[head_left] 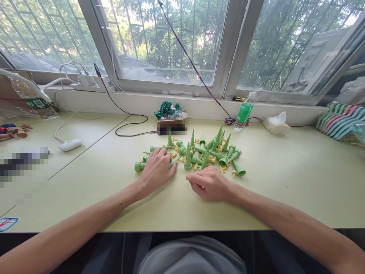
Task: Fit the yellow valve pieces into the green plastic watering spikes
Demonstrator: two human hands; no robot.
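Green plastic watering spikes lie and stand in a loose pile with small yellow valve fittings scattered among them. My left hand is over the left side of this pile, its fingers curled down. A tapered green spike shows between its thumb and fingers; the rest of that piece is covered by the hand. A ribbed green cap sticks out on the hand's other side. My right hand rests closed on the table at the pile's near edge, fingertips pressed together. Whatever they hold, if anything, is hidden.
Behind the pile sits a small cardboard box with green wrapping. A water bottle and a tissue pack stand farther right. Colored hangers are stacked at far right. A white device and black cable lie left.
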